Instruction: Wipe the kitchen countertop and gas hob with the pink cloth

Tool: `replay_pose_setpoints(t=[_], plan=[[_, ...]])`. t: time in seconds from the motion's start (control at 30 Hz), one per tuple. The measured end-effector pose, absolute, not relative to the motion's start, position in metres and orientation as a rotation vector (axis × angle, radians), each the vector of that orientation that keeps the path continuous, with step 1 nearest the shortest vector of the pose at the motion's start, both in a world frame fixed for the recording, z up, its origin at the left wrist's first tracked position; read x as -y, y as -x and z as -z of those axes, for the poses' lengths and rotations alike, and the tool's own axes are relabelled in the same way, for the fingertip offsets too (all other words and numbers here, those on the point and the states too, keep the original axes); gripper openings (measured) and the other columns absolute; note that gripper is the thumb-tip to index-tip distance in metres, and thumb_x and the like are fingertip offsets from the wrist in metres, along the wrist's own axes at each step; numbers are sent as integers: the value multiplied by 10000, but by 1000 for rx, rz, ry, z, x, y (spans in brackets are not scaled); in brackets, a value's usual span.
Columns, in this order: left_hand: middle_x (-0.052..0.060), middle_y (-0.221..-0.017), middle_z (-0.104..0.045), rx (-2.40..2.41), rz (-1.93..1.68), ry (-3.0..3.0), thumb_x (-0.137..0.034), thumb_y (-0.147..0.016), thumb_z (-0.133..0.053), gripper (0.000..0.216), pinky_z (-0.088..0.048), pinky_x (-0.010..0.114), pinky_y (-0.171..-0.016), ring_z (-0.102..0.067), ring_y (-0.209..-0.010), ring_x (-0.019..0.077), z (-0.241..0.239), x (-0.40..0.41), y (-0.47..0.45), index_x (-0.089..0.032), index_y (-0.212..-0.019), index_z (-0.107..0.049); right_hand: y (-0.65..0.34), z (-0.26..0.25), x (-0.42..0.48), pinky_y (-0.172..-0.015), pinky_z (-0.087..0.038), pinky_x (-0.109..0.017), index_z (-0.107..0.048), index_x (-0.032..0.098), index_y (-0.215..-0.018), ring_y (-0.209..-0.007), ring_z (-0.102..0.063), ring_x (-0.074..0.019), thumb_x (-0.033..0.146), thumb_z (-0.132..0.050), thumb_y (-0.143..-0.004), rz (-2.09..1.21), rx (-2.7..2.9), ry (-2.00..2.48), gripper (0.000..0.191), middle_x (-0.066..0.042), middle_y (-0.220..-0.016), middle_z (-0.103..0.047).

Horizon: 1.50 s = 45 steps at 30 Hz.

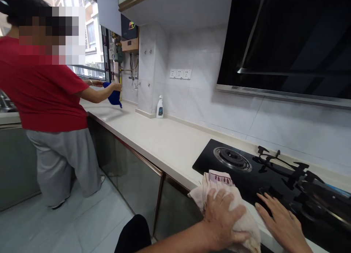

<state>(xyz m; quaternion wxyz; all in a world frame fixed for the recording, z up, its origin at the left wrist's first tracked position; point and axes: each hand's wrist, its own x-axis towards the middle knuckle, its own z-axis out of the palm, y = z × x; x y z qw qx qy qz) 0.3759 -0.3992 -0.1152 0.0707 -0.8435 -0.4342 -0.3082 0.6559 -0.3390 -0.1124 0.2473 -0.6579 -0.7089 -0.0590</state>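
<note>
My left hand (223, 216) grips a pale pink cloth (248, 218) with a purple patterned border, bunched over the front edge of the counter and hob. To its right, my right hand (286, 222) lies palm down with fingers stretched out, at the front of the black gas hob (203, 161). Its fingertips are near a dark control knob (261, 191), and whether they touch it I cannot tell. The left burner (233, 158) has no pan support over it. A black pan support (290, 163) sits askew farther back on the hob.
A person in a red top (49, 92) stands at the far left, holding a blue cloth (113, 95) over the counter (153, 136). A white spray bottle (159, 107) stands against the wall. The black range hood (287, 44) overhangs the hob. Cabinet doors (131, 180) run below.
</note>
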Motion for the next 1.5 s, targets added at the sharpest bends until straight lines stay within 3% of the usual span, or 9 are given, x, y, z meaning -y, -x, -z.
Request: replay_pose_setpoints(t=[0.1, 0.23, 0.4, 0.53, 0.73, 0.97, 1.13, 1.3, 1.5], plan=[[48, -1549, -573, 1016, 907, 2436, -784, -936, -458, 715, -316, 520, -1182, -510, -1363, 327, 123, 386, -366, -425, -1554, -461, -654, 107, 343, -1242, -295, -657, -609, 310, -1450, -1548, -374, -344, 746, -264, -922, 151, 1963, 1817, 767, -62, -1610, -508], [80, -1394, -669, 762, 1022, 2200, -867, -864, -506, 790, -342, 475, -1099, -569, -1222, 303, 133, 354, -301, -367, -1473, -576, -650, 99, 347, -1237, -309, -654, -590, 317, -1471, -1568, -336, -341, 721, -258, -959, 117, 1989, 1860, 732, -56, -1629, -484], [104, -1329, -686, 972, 893, 2121, -882, -802, -588, 830, -356, 478, -1103, -570, -1241, 321, 128, 327, -172, -321, -1411, -639, -648, 103, 344, -1237, -309, -654, -590, 305, -1478, -1567, -337, -343, 705, -258, -969, 154, 1980, 1852, 727, -58, -1627, -487], [119, -1328, -675, 1137, 832, 2059, -786, -809, -669, 750, -382, 485, -1095, -571, -1241, 330, 108, 322, -87, -289, -1370, -659, -643, 108, 341, -1242, -301, -647, -600, 299, -1470, -1564, -343, -340, 672, -282, -973, 179, 1962, 1853, 699, -60, -1624, -492], [137, -1256, -670, 1250, 861, 1959, -653, -844, -647, 614, -405, 494, -1050, -575, -1166, 341, 95, 314, -45, -233, -1291, -680, -631, 102, 346, -1258, -277, -626, -597, 295, -1474, -1567, -339, -323, 596, -285, -1006, 209, 1955, 1883, 638, -57, -1630, -485], [177, -1273, -639, 1389, 911, 1820, -613, -813, -656, 616, -345, 579, -1061, -543, -1218, 396, 109, 322, -109, -192, -1262, -692, -621, 90, 354, -1261, -267, -614, -588, 284, -1482, -1573, -326, -319, 563, -310, -1023, 200, 1952, 1907, 605, -63, -1642, -469], [138, -1275, -643, 1343, 1034, 1894, -583, -712, -787, 613, -302, 585, -1119, -541, -1225, 378, 115, 350, -222, -256, -1224, -706, -615, 78, 359, -1269, -253, -602, -588, 285, -1483, -1578, -316, -309, 550, -301, -1034, 137, 1935, 1943, 596, -52, -1646, -464], [110, -1234, -664, 1153, 1249, 2003, -680, -650, -842, 701, -298, 571, -1121, -553, -1183, 354, 120, 376, -335, -294, -1217, -695, -612, 72, 364, -1272, -241, -598, -587, 268, -1484, -1574, -326, -302, 527, -265, -1048, 135, 1937, 1936, 601, -63, -1645, -464], [77, -1200, -688, 906, 1173, 2128, -738, -713, -798, 729, -303, 517, -1107, -569, -1144, 306, 117, 379, -374, -308, -1288, -667, -612, 71, 366, -1268, -252, -590, -593, 264, -1477, -1571, -330, -300, 517, -287, -1050, 155, 1940, 1931, 583, -66, -1635, -478]])
